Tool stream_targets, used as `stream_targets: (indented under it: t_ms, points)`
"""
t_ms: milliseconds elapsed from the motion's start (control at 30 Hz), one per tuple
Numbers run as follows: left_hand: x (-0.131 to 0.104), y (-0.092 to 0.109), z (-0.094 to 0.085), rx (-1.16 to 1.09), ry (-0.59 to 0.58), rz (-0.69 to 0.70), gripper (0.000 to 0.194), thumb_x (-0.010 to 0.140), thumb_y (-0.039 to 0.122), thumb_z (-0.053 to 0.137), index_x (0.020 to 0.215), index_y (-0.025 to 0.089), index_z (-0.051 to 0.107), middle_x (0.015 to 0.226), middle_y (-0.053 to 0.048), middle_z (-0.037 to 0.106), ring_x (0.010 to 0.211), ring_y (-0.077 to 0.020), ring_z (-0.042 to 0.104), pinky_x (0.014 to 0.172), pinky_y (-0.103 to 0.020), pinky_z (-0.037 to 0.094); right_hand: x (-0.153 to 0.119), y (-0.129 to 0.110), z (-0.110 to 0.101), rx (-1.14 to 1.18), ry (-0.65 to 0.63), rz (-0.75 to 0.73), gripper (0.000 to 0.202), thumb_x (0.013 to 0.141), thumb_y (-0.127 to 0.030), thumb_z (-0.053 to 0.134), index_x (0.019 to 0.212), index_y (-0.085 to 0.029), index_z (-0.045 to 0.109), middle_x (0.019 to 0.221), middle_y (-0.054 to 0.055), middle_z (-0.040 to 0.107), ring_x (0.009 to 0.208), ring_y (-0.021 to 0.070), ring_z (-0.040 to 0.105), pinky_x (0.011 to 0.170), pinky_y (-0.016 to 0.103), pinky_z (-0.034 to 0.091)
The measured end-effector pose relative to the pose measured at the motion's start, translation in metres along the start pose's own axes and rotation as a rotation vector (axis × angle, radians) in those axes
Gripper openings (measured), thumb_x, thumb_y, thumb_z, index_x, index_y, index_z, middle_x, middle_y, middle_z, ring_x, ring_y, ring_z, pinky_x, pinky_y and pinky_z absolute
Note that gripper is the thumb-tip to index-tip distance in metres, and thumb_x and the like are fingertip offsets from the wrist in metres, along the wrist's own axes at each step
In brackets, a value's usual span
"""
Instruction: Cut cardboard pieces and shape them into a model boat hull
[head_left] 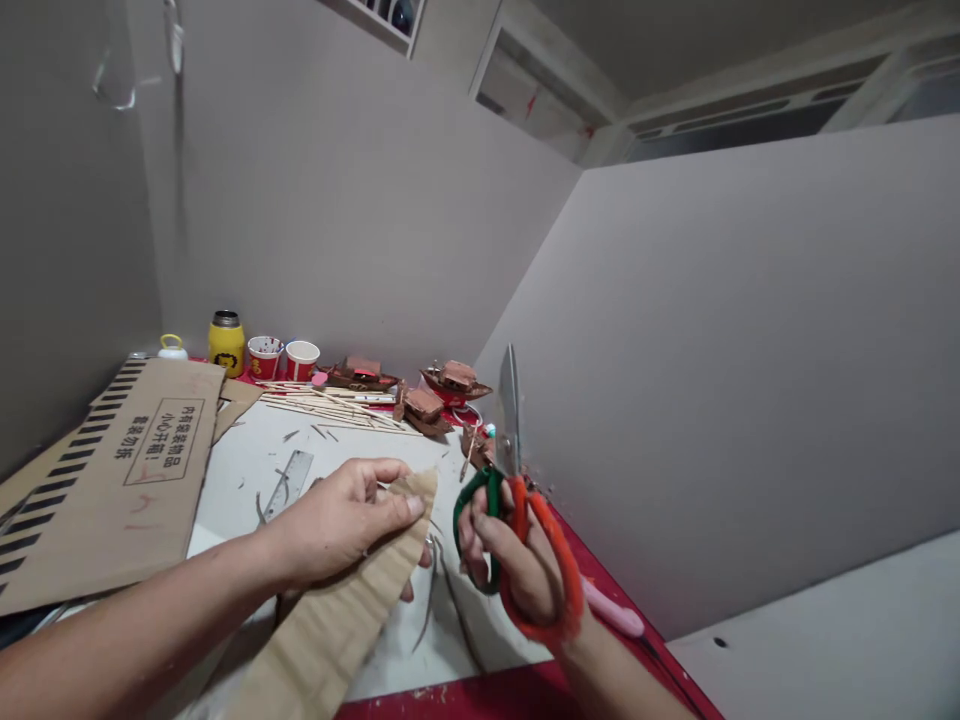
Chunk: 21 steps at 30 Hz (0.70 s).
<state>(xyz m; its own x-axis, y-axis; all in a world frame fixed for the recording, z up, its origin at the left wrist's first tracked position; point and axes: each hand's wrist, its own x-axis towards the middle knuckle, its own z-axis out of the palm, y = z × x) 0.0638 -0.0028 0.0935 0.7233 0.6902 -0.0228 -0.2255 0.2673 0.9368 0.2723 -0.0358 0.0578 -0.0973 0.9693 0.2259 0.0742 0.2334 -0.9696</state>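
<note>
My left hand (352,520) pinches a long strip of brown cardboard (330,625) near its narrow far end, thumb on top. The strip runs down toward the bottom edge of the view. In my right hand (517,560) are scissors (508,405) with one green and one orange-red handle, my fingers through the loops. The blades point up and away from me, apart from the strip; they look closed or nearly so. Thin cardboard offcuts (454,600) lie on the white board (517,640) between and below my hands, and a clear ruler (291,482) rests beyond my left hand.
A large printed cardboard piece (112,490) covers the left side. Along the back stand a yellow bottle (226,345), paper cups (302,360) and several small brown model boats (456,380), with thin sticks (330,405) before them. A pink-handled tool (615,610) lies at the right edge.
</note>
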Motion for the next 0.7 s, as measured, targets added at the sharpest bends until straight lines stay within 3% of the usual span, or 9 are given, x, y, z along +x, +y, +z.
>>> stream_targets:
  t_ms: [67,167,267,333,400,500,533,600,700]
  points:
    - [-0.001,-0.003,0.002,0.060,-0.080,-0.026,0.025,0.082,0.041,0.067,0.089,0.018,0.061,0.069,-0.002,0.070,0.050,-0.0107,0.060,0.052,-0.022,0.048,0.012,-0.010,0.002,-0.044,-0.047,-0.014,0.033,0.079,-0.048,0.070,0.080,-0.019,0.055,0.061,-0.003,0.056,0.049,0.0118,0.054,0.048,0.023,0.046]
    - [-0.002,-0.003,0.001,0.104,-0.143,-0.091,0.022,0.080,0.038,0.070,0.082,0.017,0.066,0.069,-0.001,0.070,0.059,-0.0116,0.062,0.060,-0.022,0.049,0.019,-0.016,0.010,-0.042,-0.171,0.066,0.028,0.078,-0.041,0.073,0.083,-0.019,0.056,0.060,-0.005,0.055,0.046,0.0099,0.053,0.042,0.020,0.043]
    - [0.001,0.000,-0.011,-0.024,-0.133,-0.171,0.032,0.080,0.046,0.068,0.082,0.015,0.071,0.074,-0.006,0.073,0.074,-0.0176,0.067,0.074,-0.027,0.051,0.019,-0.019,0.016,0.075,-0.214,0.132,0.028,0.079,-0.041,0.071,0.079,-0.019,0.054,0.052,-0.007,0.050,0.037,0.0073,0.045,0.036,0.018,0.038]
    - [0.005,0.001,-0.021,-0.167,-0.073,-0.159,0.040,0.081,0.052,0.063,0.085,0.014,0.073,0.079,-0.008,0.074,0.077,-0.0197,0.068,0.075,-0.029,0.052,0.020,-0.021,0.017,0.171,-0.117,0.094,0.029,0.076,-0.042,0.071,0.077,-0.020,0.052,0.048,-0.009,0.046,0.035,0.0068,0.040,0.035,0.019,0.038]
    - [0.009,0.000,-0.028,-0.208,-0.053,-0.068,0.034,0.082,0.045,0.063,0.093,0.014,0.074,0.085,-0.008,0.075,0.077,-0.0196,0.068,0.071,-0.028,0.052,0.025,-0.023,0.015,0.193,0.103,-0.033,0.028,0.075,-0.040,0.072,0.076,-0.020,0.051,0.048,-0.009,0.047,0.036,0.0078,0.042,0.037,0.020,0.041]
    - [0.010,-0.007,-0.020,-0.087,0.031,-0.009,0.029,0.072,0.027,0.075,0.099,0.015,0.072,0.102,-0.010,0.073,0.080,-0.0207,0.069,0.065,-0.027,0.053,0.033,-0.022,0.014,0.055,0.480,-0.246,0.023,0.079,-0.036,0.069,0.077,-0.021,0.052,0.052,-0.008,0.052,0.043,0.0107,0.051,0.044,0.022,0.045]
    - [0.009,-0.010,-0.014,-0.067,0.037,-0.001,0.042,0.070,0.023,0.078,0.110,0.018,0.068,0.112,-0.011,0.070,0.087,-0.0230,0.069,0.067,-0.029,0.054,0.034,-0.020,0.015,-0.014,0.549,-0.285,0.022,0.081,-0.036,0.067,0.078,-0.021,0.052,0.055,-0.007,0.054,0.045,0.0115,0.053,0.047,0.023,0.046]
    - [0.007,-0.016,-0.001,-0.077,0.065,0.055,0.044,0.076,0.029,0.075,0.118,0.019,0.064,0.126,-0.013,0.064,0.099,-0.0250,0.067,0.074,-0.032,0.055,0.031,-0.016,0.022,-0.140,0.590,-0.317,0.018,0.084,-0.034,0.064,0.080,-0.020,0.053,0.060,-0.005,0.056,0.049,0.0124,0.055,0.049,0.025,0.046]
    - [0.005,-0.022,0.009,-0.086,0.287,0.161,0.038,0.081,0.039,0.070,0.110,0.015,0.068,0.117,-0.015,0.069,0.102,-0.0254,0.066,0.079,-0.033,0.055,0.015,-0.008,0.037,-0.228,0.473,-0.316,0.015,0.086,-0.033,0.061,0.082,-0.021,0.053,0.067,-0.003,0.055,0.052,0.0125,0.053,0.050,0.025,0.046]
